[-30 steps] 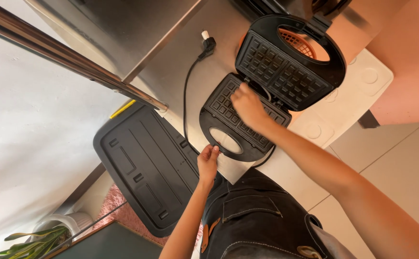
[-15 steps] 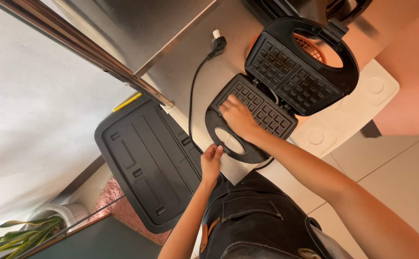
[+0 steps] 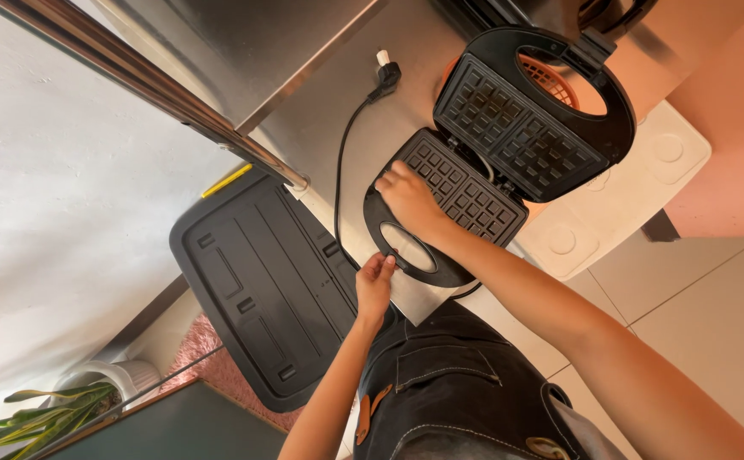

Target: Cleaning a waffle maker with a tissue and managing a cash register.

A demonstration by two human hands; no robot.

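A black, round-cornered waffle maker [image 3: 482,162] with gridded plates is seen lying open in the upper middle of the frame, on a brushed steel counter [image 3: 321,111]. Its lid [image 3: 534,106] is tipped back toward the upper right, and an oval handle opening in the lid shows something orange behind it. The lower plate [image 3: 465,192] is pressed by the right hand [image 3: 407,200], whose fingers are laid flat and close together on the left part of the grid (nothing is seen gripped in it). The left hand [image 3: 375,285] is placed just below, at the front handle loop [image 3: 410,249] of the lower half; its fingers are curled against the rim of that loop, though whether they truly pinch it cannot be told.

A black power cord [image 3: 342,170] is run from the left of the appliance up to a plug [image 3: 386,72] with a white end, which lies loose on the counter near the top of the frame. A white moulded plastic tray [image 3: 636,187] is seen under and to the right of the waffle maker. A large black ribbed plastic lid or case [image 3: 261,281] with a yellow clip is seen at the left centre, below the counter edge. Dark denim clothing [image 3: 457,383] fills the lower middle. A green plant in a pale pot [image 3: 57,409] is set in the lower left corner, and pale floor tiles [image 3: 695,307] cover the lower right.
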